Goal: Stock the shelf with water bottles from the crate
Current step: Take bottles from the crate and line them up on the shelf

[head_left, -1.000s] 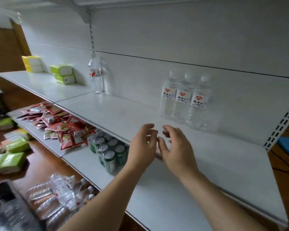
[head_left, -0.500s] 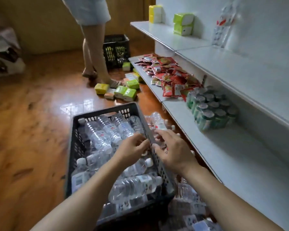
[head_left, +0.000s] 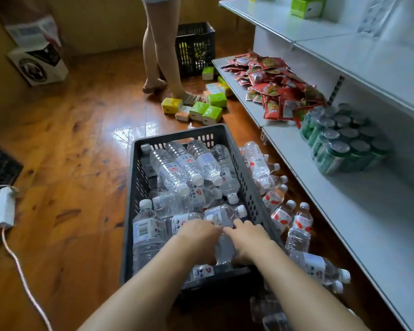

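Two surfaces fill the room: a glossy wooden floor (head_left: 65,144) and white shelves (head_left: 359,218) along the right. On the floor sits a dark crate (head_left: 139,177) heaped with bottles (head_left: 177,168); more lie between it and the shelves. Both hands, left (head_left: 197,237) and right (head_left: 250,237), reach into the crate, fingers curled onto one bottle (head_left: 221,216).

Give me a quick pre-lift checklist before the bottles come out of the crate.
1. Both hands down in the crate: ok, left hand, right hand.
2. Grip closed on a bottle: cannot tell, fingers hidden.
3. Bottles left in crate: ok, plenty.
4. Free space on the lower shelf: ok.
5. Loose bottles on floor beside crate: not ok, underfoot risk.
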